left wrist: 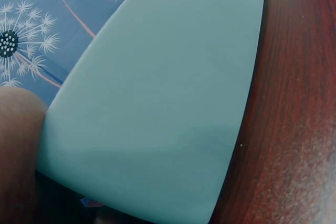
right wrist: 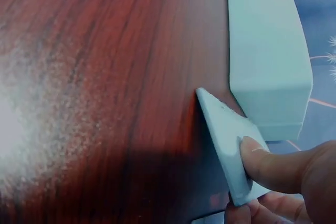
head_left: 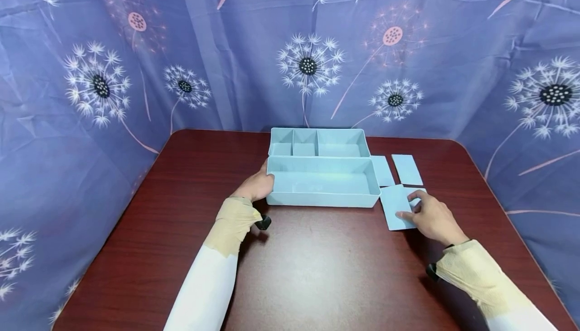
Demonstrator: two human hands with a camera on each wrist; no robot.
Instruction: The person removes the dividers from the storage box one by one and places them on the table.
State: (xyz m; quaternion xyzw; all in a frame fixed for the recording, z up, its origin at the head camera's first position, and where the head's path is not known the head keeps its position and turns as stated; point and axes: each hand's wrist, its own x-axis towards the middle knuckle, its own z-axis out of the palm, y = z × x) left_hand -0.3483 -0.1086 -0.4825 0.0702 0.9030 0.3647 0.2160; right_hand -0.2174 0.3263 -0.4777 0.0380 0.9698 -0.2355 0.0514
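My left hand (head_left: 256, 185) grips the left end of a long light-blue plastic box (head_left: 322, 200), thumb at its rim. In the left wrist view the box's smooth wall (left wrist: 152, 87) fills the middle, with part of the hand at the left edge. My right hand (head_left: 436, 216) pinches a flat light-blue rectangular panel (head_left: 395, 208) between thumb and fingers. In the right wrist view this panel (right wrist: 226, 140) is tilted up from the table, near the box's end. Another panel (head_left: 414, 191) lies partly hidden behind it and the right hand.
Behind the front box stands a similar box (head_left: 344, 143) with two dividers. Two more flat panels, one right beside the boxes (head_left: 382, 171) and one farther right (head_left: 407, 170), lie on the dark red wooden table (head_left: 308, 270). A blue dandelion-print curtain (head_left: 254, 59) hangs behind.
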